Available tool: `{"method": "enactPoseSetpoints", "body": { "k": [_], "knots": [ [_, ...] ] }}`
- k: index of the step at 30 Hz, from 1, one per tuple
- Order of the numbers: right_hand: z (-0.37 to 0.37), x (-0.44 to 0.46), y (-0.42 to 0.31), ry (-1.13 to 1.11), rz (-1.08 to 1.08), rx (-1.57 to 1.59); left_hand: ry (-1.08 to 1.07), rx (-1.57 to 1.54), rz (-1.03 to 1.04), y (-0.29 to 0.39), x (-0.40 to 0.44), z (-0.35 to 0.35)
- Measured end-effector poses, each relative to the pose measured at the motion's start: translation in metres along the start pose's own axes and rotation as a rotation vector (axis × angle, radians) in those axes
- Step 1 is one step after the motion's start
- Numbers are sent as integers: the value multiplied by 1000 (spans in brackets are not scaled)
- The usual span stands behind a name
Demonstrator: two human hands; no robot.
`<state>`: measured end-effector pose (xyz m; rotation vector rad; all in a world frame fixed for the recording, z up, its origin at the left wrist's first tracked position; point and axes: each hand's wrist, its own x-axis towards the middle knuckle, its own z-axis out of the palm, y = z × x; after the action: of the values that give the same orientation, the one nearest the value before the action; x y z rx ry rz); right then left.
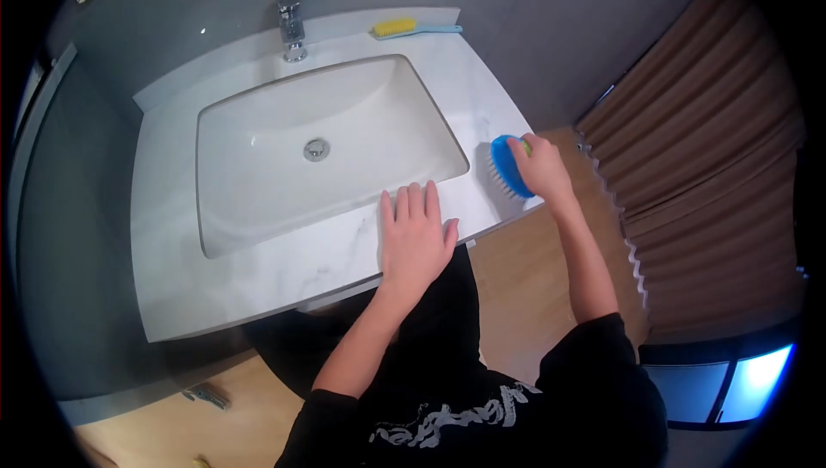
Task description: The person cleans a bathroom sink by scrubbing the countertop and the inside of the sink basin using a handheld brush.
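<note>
My left hand (416,234) lies flat on the white marbled countertop (335,253), its fingertips at the front rim of the sink (258,158). At the counter's right edge, my right hand (542,167) grips a blue scrub brush (508,165) with a bit of green on top. The brush is tilted, with its pale bristles facing left toward the counter. Whether the bristle tips touch the surface is hard to tell.
A chrome faucet (292,31) stands behind the sink. On the back right of the counter lies a yellow-bristled brush (396,27) with a light blue handle. A brown pleated curtain (705,167) hangs at the right. Gray walls enclose the back and left.
</note>
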<state>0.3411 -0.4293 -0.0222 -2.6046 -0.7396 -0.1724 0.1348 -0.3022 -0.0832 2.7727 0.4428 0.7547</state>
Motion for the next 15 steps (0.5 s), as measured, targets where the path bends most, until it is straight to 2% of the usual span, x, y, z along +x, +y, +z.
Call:
{"method": "enactPoseSetpoints", "body": {
  "k": [4,7,9,11,13,15],
  "knots": [
    [-2,50,47,143,160,-104,19,-20,-8,0,1,1],
    [-3,74,53,155,220,-96,31,-20,-11,-1,-1,2],
    [3,73,42,148,204,-112,39,-21,-10,1,-2,2],
    [13,59,15,113,92,-55,27,-5,-13,0,-1,4],
    [18,33,-16,14,-60,15,16,-10,-12,0,-2,3],
    [13,2,-52,-95,-79,44,-3,-6,-7,0,-1,3]
  ]
}}
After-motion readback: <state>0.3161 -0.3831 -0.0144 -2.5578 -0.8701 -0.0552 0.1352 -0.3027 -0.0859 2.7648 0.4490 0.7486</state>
